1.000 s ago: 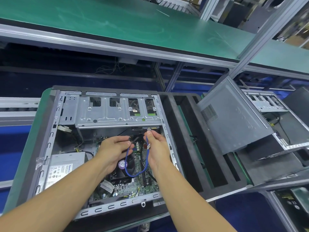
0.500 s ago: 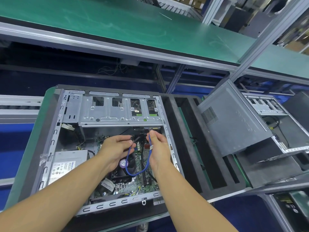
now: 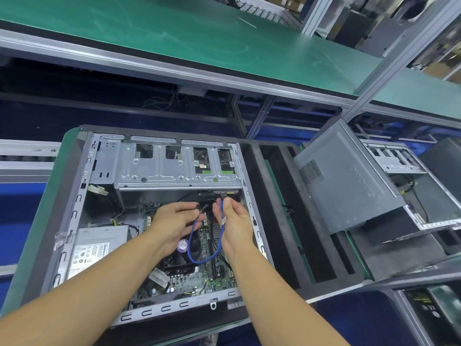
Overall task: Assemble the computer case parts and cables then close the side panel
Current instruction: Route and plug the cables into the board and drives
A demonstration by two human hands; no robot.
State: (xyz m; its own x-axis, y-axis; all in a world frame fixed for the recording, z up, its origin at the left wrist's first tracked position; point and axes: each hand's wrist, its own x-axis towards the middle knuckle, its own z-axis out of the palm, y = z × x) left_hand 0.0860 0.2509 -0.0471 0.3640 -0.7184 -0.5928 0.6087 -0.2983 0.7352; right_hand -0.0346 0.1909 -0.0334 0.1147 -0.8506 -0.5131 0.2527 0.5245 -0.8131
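Note:
An open computer case lies on its side before me, motherboard and power supply exposed. A blue data cable hangs in a loop between my hands. My right hand pinches its upper connector just under the silver drive cage, at the drive's rear edge. My left hand holds the cable's other end together with a black connector over the board. The grey side panel leans tilted to the right of the case.
The case sits on a black foam tray with long slots. A second open case lies at the far right. A green conveyor shelf runs across above, with an aluminium post at the right.
My right hand has lifted the cable's connector slightly up to the drive's rear edge. My left hand has stayed in place.

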